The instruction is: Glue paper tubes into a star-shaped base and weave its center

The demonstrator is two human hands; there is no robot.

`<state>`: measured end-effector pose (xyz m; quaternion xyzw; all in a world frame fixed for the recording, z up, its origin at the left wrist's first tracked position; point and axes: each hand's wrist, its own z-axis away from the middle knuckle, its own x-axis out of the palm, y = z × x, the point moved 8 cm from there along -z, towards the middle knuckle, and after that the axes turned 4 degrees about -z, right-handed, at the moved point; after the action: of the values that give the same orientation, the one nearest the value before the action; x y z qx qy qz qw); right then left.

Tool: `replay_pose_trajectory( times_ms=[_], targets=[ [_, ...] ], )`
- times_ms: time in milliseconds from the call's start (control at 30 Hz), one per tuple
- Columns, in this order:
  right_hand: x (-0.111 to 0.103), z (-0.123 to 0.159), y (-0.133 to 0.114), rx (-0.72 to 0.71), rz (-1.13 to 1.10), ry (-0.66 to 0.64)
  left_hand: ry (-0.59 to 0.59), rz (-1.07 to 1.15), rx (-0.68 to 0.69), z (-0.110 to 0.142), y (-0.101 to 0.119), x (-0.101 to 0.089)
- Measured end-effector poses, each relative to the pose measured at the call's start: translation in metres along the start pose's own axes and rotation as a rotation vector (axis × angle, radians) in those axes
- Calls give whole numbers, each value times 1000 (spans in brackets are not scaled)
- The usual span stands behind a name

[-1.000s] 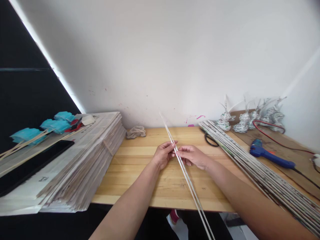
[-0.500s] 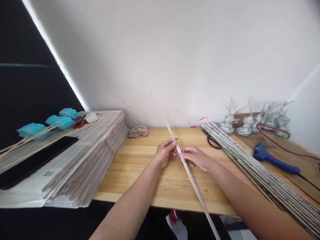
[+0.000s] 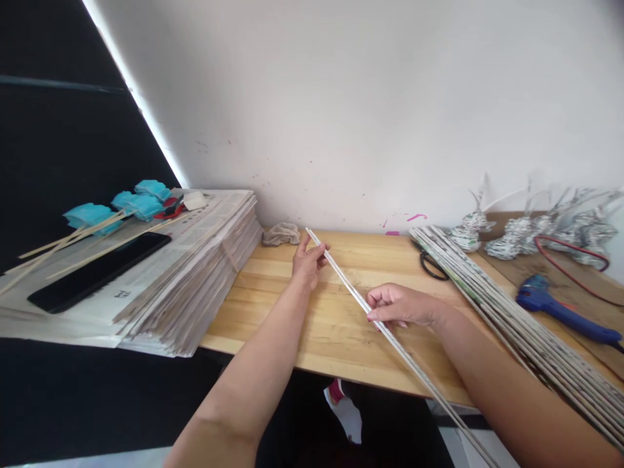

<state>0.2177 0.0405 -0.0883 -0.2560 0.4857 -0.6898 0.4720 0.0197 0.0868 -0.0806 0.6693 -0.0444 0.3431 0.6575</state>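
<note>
A second ago the two hands sit almost side by side on the pair of paper sticks [image 3: 347,281]; now they are well apart. The left hand [image 3: 309,263] is up near the far tips, which poke out just beyond it (earlier, a much longer stretch shows past that grip). It pinches the sticks under the thumb, one finger raised. The right hand [image 3: 397,305] has them lower down, thumb and fingertips closed with little gap and the other fingers loosely curled. Below that grip the sticks, spread a second ago, lie close together and slant past the near edge of the table [image 3: 253,305].

Left of the grips is a newspaper stack [image 3: 229,250]. Its top sheet carries rows of dark print and a small printed mark near the phone [image 3: 104,270], too small to read. Right of the right hand, a bundle [image 3: 517,338] of similar sticks shows patches of newsprint, likewise unreadable. Beyond the bundle is a blue glue gun [image 3: 565,315], and past it woven paper shapes [image 3: 465,233].
</note>
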Motion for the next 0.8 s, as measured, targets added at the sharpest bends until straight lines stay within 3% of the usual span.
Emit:
replay_pose_trajectory(
  times_ms=[167,433,500,600,700,800],
  targets=[
    [6,3,-1,32,44,-77,96,10,50,-6,8,-12],
    [-1,1,-4,-7,-85,35,203,-16,84,-10,12,-21],
    [-6,0,-3,-35,-156,73,99,-55,-2,-6,2,-10],
    [-14,-3,-4,-79,-226,181,-191,-203,-169,12,-21,19],
    [-19,-5,-7,-143,-250,287,-461,-343,-244,38,-40,42],
    [-25,-6,-10,-206,-278,372,-541,-421,-228,49,-47,50]
  ],
)
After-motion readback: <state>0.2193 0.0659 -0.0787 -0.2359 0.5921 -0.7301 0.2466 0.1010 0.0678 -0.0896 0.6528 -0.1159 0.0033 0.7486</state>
